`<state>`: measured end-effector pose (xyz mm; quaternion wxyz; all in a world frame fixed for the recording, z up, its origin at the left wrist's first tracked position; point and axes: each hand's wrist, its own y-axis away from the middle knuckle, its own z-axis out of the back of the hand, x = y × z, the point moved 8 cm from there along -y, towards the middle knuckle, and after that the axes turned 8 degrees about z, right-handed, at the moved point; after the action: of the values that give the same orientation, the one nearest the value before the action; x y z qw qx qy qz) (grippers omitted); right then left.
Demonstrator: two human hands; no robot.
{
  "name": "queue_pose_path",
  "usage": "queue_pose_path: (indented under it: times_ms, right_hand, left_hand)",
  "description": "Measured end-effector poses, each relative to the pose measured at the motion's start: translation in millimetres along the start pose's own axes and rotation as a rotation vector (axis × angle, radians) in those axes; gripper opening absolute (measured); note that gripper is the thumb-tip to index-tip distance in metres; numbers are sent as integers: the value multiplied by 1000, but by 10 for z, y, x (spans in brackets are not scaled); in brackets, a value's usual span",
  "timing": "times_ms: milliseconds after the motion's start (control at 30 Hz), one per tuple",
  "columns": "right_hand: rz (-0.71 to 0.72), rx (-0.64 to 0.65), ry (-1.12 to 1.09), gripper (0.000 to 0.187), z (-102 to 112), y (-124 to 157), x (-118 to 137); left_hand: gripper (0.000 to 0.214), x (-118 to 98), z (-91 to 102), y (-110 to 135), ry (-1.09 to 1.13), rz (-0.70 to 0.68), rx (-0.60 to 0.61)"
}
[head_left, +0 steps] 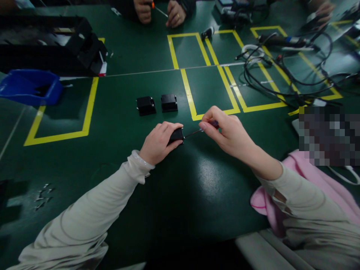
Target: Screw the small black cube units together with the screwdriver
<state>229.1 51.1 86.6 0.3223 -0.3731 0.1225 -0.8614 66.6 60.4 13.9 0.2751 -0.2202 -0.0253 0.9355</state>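
Observation:
My left hand (160, 141) grips a small black box (176, 135) against the green table, fingers and thumb on either side of it. In my right hand (225, 131) is a screwdriver (194, 132), pinched by its dark handle. Its thin shaft points left, and the tip meets the box's right end, where small metal screws show. Just beyond my left hand sit two similar black boxes, one on the left (146, 105) and one on the right (169, 102). My left hand covers much of the held box.
A blue bin (32, 88) and a long black rack (47, 48) stand at left. Loose screws (42, 197) lie at lower left. Black cables (284, 75) tangle at right, near a pink cloth (315, 183). Across the table, another person's hands (160, 13) hold a screwdriver.

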Motion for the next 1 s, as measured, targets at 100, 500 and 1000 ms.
queue_pose_path:
  times_ms: [100, 500, 1000]
  right_hand:
    - [-3, 3, -17, 8, -1, -3, 4]
    - [-1, -2, -56, 4, 3, -8, 3]
    - [-8, 10, -69, 8, 13, -16, 4]
  left_hand:
    - [43, -2, 0, -4, -2, -5, -3]
    - [43, 7, 2, -6, 2, 2, 3]
    - [43, 14, -1, -6, 17, 20, 20]
